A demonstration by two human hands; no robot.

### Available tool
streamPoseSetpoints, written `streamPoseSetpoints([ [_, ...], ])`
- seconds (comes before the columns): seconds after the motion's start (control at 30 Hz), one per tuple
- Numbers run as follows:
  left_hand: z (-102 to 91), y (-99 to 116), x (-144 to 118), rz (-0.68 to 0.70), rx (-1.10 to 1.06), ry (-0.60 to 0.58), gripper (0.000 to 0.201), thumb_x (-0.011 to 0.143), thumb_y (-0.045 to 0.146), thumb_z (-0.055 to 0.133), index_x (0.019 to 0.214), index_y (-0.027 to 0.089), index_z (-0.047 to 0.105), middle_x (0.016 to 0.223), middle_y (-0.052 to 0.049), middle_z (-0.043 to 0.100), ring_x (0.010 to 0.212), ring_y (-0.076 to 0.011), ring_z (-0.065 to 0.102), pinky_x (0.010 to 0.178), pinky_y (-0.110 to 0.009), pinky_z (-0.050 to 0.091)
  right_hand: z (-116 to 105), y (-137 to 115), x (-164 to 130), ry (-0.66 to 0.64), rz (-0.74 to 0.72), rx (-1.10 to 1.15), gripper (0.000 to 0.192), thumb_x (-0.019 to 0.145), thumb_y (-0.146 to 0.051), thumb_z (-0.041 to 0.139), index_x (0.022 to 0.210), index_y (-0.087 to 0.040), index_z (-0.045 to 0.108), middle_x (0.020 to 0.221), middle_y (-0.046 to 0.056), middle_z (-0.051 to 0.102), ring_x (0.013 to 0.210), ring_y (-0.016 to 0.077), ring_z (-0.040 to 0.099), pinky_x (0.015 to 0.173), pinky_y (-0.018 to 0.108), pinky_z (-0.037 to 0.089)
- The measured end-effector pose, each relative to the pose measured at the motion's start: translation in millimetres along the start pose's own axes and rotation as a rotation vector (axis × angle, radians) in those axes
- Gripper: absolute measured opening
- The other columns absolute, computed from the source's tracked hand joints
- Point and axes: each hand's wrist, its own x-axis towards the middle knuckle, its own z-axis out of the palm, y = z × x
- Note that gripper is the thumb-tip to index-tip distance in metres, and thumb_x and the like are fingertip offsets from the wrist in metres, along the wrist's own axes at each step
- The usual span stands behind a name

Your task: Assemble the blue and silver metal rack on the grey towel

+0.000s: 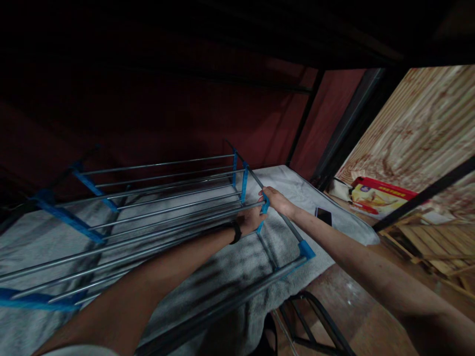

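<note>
1. My left hand and right hand both grip the drying rack at its far right rail.
2. It lies on the grey bed.
3. It looks light, stiff, awkwardly long; the rails seem the best hold.

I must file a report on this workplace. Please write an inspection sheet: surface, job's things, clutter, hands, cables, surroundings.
Surface: grey towel-like cover spread over a low bed, under a dark upper frame.
Job's things: metal drying rack with silver rods and blue plastic joints, lying on the cover.
Clutter: black phone on the cover's right edge; red printed box on the floor beyond.
Hands: left hand closed on a rod beside a blue joint, black band on its wrist; right hand grips the same joint from the other side.
Cables: nothing seen.
Surroundings: dark red wall, wooden pallet at right, dim light.
</note>
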Motion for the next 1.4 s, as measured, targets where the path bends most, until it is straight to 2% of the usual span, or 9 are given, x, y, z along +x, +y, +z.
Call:
streamPoseSetpoints([
  [0.13, -4.5, 4, -5, 0.035, 0.025, 0.046, 0.034, 0.090, 0.036, 0.057, 0.119, 0.019, 0.062, 0.121, -0.012, 0.067, 0.118, -0.0283, 0.060, 0.108, -0.044, 0.042, -1, 1, 1, -0.001, -0.008, -0.018, 0.034, 0.098, -0.045, 0.039, 0.093, -0.019, 0.059, 0.078, 0.004, 0.068, 0.067, 0.0154, 0.062, 0.065, 0.026, 0.048],
  [0.27, -14.2, 11, -34, 0.051, 0.044, 0.000, 0.046, 0.091, 0.032, 0.054, 0.134, 0.016, 0.049, 0.129, -0.016, 0.062, 0.123, -0.0285, 0.057, 0.108, -0.045, 0.043, -2, 1, 0, -0.016, -0.012, -0.003, 0.035, 0.098, -0.047, 0.039, 0.094, -0.019, 0.060, 0.079, 0.004, 0.069, 0.068, 0.0161, 0.062, 0.068, 0.028, 0.049],
  [0.4, -39.3, 17, -80, 0.307, 0.123, 0.022, 0.049, 0.091, 0.017, 0.046, 0.140, 0.016, 0.041, 0.142, -0.015, 0.051, 0.133, -0.0242, 0.048, 0.112, -0.039, 0.039, -1, 1, 0, -0.026, 0.012, 0.038, 0.034, 0.097, -0.047, 0.039, 0.093, -0.019, 0.059, 0.076, 0.004, 0.068, 0.066, 0.0163, 0.061, 0.068, 0.029, 0.050],
  [0.5, -68.8, 20, -92, 0.418, 0.235, 0.101, 0.042, 0.096, 0.018, 0.040, 0.137, 0.017, 0.043, 0.143, -0.013, 0.050, 0.136, -0.0250, 0.042, 0.116, -0.041, 0.032, -1, 3, -1, -0.032, -0.003, 0.073, 0.033, 0.096, -0.047, 0.040, 0.093, -0.019, 0.059, 0.077, 0.004, 0.068, 0.068, 0.0168, 0.061, 0.068, 0.029, 0.050],
  [0.6, -90.7, 19, -76, 0.306, 0.268, 0.162, 0.036, 0.098, 0.028, 0.044, 0.132, 0.016, 0.046, 0.137, -0.014, 0.054, 0.130, -0.0272, 0.048, 0.111, -0.041, 0.037, -2, 2, -2, -0.041, -0.016, 0.089, 0.035, 0.094, -0.049, 0.042, 0.093, -0.020, 0.060, 0.078, 0.004, 0.067, 0.069, 0.0174, 0.062, 0.068, 0.029, 0.050],
  [0.73, -92.3, 9, -40, 0.097, 0.134, -0.033, 0.028, 0.099, 0.033, 0.044, 0.118, 0.017, 0.057, 0.114, -0.011, 0.068, 0.106, -0.0240, 0.064, 0.091, -0.033, 0.049, -1, 0, -4, -0.044, 0.034, 0.129, 0.034, 0.094, -0.050, 0.042, 0.094, -0.020, 0.060, 0.076, 0.004, 0.067, 0.066, 0.0173, 0.061, 0.067, 0.030, 0.050],
  [0.83, -85.1, 3, -24, 0.087, 0.033, -0.124, 0.033, 0.100, 0.035, 0.039, 0.119, 0.021, 0.063, 0.117, -0.009, 0.071, 0.106, -0.0235, 0.067, 0.088, -0.031, 0.049, -1, 1, -3, -0.032, 0.037, 0.148, 0.034, 0.094, -0.049, 0.043, 0.093, -0.020, 0.061, 0.076, 0.003, 0.068, 0.069, 0.0172, 0.062, 0.068, 0.029, 0.050],
  [1.03, -83.7, 1, -18, 0.036, -0.069, -0.135, 0.041, 0.099, 0.038, 0.038, 0.131, 0.028, 0.062, 0.127, -0.005, 0.069, 0.111, -0.0239, 0.066, 0.087, -0.032, 0.049, -2, 9, 3, -0.020, -0.011, 0.123, 0.036, 0.092, -0.050, 0.044, 0.089, -0.020, 0.063, 0.081, 0.003, 0.067, 0.075, 0.0170, 0.062, 0.075, 0.029, 0.050],
  [1.4, -84.6, 0, -13, 0.039, -0.051, -0.157, 0.041, 0.098, 0.036, 0.037, 0.125, 0.026, 0.066, 0.124, -0.006, 0.070, 0.110, -0.0250, 0.066, 0.087, -0.033, 0.049, -3, 1, -4, -0.036, -0.001, 0.086, 0.041, 0.088, -0.057, 0.044, 0.091, -0.020, 0.062, 0.083, 0.002, 0.062, 0.077, 0.0165, 0.057, 0.075, 0.028, 0.048],
])
